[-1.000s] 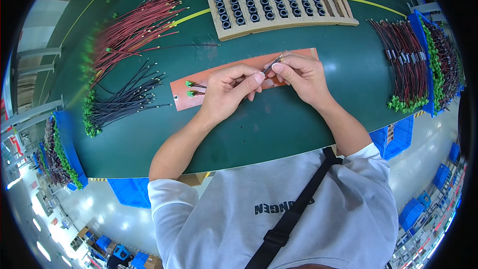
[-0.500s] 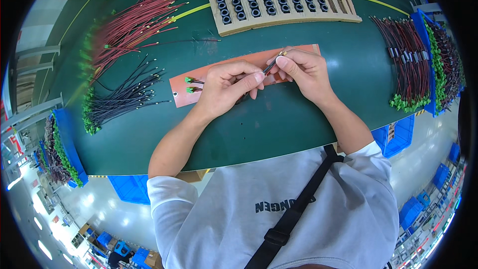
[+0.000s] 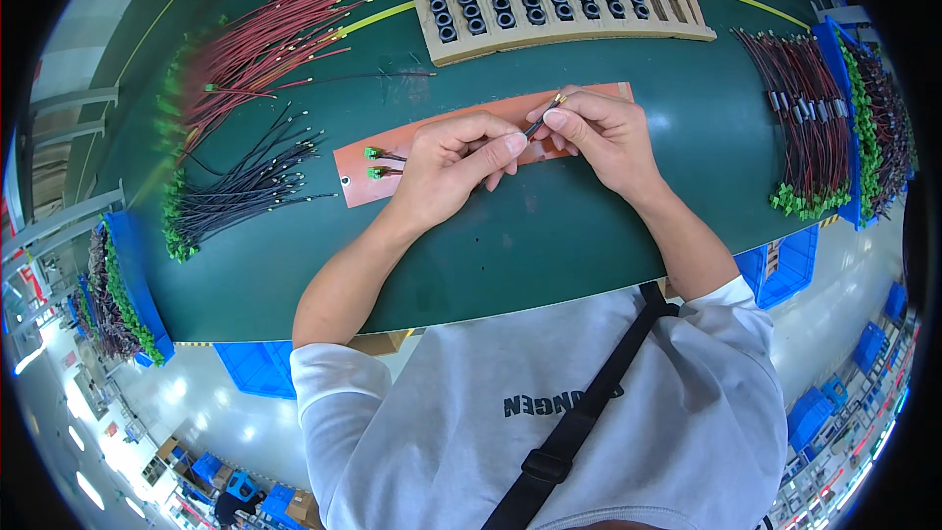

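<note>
My left hand and my right hand meet over an orange-brown strip board on the green bench. Thumb and fingers of both are pinched round dark cable wires, whose gold-coloured metal tips poke up beside my right thumb. Two green connectors with short leads lie on the board's left part. Their leads run under my left hand, so I cannot tell whether they are the same wires.
A wooden tray holds rows of dark rings at the back. Red wires and black wires with green connectors lie left. Cables with grey sleeves lie right, beside a blue bin. Another blue bin hangs at the left.
Both hands stay pinched on the wires over the board. The fingers shift slightly, and the metal tips sit a little higher and closer together. The leads by the green connectors have moved slightly.
</note>
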### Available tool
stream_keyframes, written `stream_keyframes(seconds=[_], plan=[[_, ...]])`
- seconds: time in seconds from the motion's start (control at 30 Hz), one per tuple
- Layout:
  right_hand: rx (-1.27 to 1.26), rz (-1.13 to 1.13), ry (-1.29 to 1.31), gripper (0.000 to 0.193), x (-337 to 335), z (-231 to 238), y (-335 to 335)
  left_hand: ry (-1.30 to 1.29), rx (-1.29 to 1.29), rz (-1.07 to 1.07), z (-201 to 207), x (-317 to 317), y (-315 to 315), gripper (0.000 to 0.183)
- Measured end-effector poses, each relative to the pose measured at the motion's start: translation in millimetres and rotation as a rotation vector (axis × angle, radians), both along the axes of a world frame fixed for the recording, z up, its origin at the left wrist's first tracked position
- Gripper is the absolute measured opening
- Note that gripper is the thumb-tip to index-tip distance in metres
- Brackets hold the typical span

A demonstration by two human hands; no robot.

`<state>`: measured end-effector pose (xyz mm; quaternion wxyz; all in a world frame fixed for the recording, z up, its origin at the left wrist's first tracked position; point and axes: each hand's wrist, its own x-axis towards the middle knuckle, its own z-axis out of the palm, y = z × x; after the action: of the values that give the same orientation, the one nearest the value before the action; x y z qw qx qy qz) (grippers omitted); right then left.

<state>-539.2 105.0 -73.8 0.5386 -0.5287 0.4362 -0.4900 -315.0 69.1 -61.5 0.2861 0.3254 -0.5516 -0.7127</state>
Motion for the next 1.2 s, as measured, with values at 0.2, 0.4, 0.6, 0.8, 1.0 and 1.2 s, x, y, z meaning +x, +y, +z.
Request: stream_keyframes(seconds=[0.2,0.4,0.6,0.8,1.0,1.2], plan=[[-0.046,-0.064,0.055,0.015,-1.3,-4.1,-1.3,-0.102,0.052,-0.038,2.0,0.4,-4.5,0.019],[-0.179,-0.223,0.343,0.028,-7.8,-5.4,-0.8,0.022,-0.278,0.288,-7.1,2.1,-4.6,0.016],[-0.191,-0.211,0.407,0.025,-12.0,-8.3,-1.7,-0.288,-0.734,0.192,-0.7,33.1,15.6,0.015],[-0.288,-0.177,0.492,0.021,-15.1,3.0,-0.9,-0.382,-0.808,0.177,1.7,34.4,14.1,0.014],[-0.392,-0.185,0.614,0.015,-24.9,-7.1,3.8,-0.479,-0.952,0.112,12.8,23.7,13.3,0.018],[-0.448,-0.162,0.814,0.016,-25.3,-5.5,4.5,-0.465,-1.058,0.169,-11.2,14.5,7.0,0.024]])
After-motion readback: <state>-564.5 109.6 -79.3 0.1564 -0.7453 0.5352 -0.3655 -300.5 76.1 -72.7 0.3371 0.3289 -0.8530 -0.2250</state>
